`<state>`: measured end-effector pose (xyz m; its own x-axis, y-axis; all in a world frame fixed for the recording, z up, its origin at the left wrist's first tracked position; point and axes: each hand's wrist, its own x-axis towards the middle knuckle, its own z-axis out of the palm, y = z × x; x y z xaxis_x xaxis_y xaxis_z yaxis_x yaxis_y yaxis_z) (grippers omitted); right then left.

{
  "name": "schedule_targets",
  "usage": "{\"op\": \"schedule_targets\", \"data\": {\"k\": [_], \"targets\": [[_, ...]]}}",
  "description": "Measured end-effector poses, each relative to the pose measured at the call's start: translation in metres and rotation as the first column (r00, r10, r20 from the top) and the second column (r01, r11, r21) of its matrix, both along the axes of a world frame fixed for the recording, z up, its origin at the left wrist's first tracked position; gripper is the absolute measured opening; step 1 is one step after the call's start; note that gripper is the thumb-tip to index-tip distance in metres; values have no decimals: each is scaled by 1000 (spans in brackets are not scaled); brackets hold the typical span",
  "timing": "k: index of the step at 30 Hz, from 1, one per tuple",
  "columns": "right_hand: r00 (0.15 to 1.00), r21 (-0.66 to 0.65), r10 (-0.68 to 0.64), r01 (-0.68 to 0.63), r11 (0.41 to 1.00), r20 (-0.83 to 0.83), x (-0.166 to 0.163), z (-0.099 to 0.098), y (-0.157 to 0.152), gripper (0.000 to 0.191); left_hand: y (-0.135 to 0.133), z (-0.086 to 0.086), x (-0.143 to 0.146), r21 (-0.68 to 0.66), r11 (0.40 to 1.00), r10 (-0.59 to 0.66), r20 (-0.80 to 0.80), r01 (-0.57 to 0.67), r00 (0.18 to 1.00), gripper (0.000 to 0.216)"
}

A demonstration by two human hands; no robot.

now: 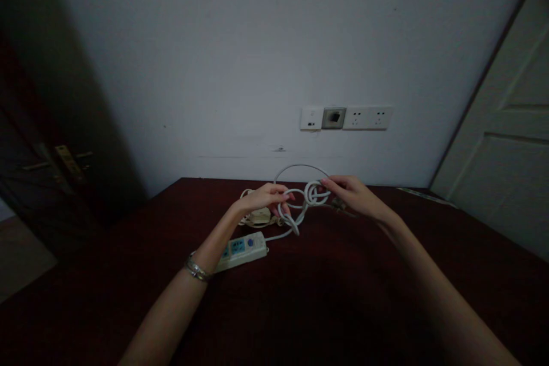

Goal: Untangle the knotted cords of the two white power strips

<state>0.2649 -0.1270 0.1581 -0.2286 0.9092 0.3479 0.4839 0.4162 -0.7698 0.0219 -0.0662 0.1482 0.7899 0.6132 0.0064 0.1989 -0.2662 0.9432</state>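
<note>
A looped, knotted white power cord (pixel 297 223) hangs between my two hands over the dark red table. My left hand (pixel 269 197) is closed on a loop of it, thumb and fingers on the cord. On the other side, my right hand (pixel 345 190) pinches the coiled bundle of the same cord. From the loops the cord runs down to a white power strip (pixel 253 246) with blue sockets. My left forearm hides part of this strip. Behind my left hand lies a second, cream-coloured cord with a pale block (pixel 259 216), partly covered.
The dark red table (pixel 326 297) meets a pale wall (pixel 240 68) at its back edge. Wall sockets (pixel 368 118) are set above it. A small dark object (pixel 338 203) lies behind my right hand. Doors (pixel 510 108) stand at either side.
</note>
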Motion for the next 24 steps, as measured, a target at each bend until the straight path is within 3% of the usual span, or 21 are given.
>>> {"op": "schedule_targets", "data": {"k": [4, 6, 8, 10, 14, 18, 24], "targets": [[998, 23, -15, 14, 1000, 64, -11, 1, -3, 46, -10, 13, 4, 137, 984, 103, 97, -116, 990, 25], [995, 31, -34, 31, 999, 93, -16, 3, -6, 45, -17, 19, 7, 290, 907, 250, 214, -305, 945, 19], [993, 43, -42, 37, 998, 108, -18, 3, -8, 45, -26, 23, 12, 422, 782, 361, 291, -458, 886, 18], [993, 47, -45, 40, 998, 113, -19, 4, -9, 45, -34, 23, 17, 488, 741, 372, 274, -462, 887, 22], [988, 65, -55, 46, 997, 142, -18, 3, -7, 45, -41, 15, 28, 436, 833, 281, 199, -341, 939, 25], [983, 105, -73, 55, 993, 170, -19, 1, -4, 43, -37, 9, 32, 234, 919, 260, 241, -316, 935, 21], [999, 48, -2, 0, 999, 44, -18, -4, 0, 41, -36, 8, 30, 31, 968, 223, 360, -251, 906, 20]]}}
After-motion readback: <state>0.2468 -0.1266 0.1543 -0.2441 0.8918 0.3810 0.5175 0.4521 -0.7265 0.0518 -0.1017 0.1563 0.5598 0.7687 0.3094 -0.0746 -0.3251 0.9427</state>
